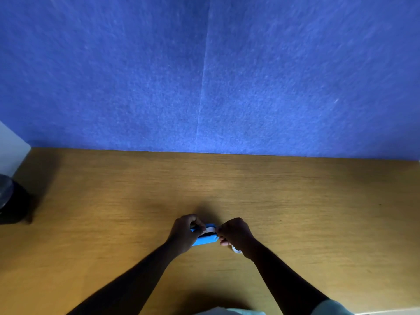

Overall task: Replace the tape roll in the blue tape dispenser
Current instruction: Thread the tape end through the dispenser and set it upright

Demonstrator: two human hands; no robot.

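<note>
Blue dispenser (204, 240) held by two hands, left hand (184, 233) and right hand (236, 234); perhaps two tape rolls (210, 229).

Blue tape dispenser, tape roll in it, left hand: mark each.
blue tape dispenser (205, 241): head view, lower blue side.
tape roll (210, 229): head view, white top edge.
left hand (185, 233): head view, back of hand.

dim, uneven light. the wooden tabletop (318, 212) glows warm amber at mid-frame and darkens toward the left edge and near corners. both forearms read almost black, detail lost. a soft shadow pools just beyond the hands. the blue felt wall (204, 76) shows grain and motion smear; wide-angle bending curves the table's far edge.
</note>
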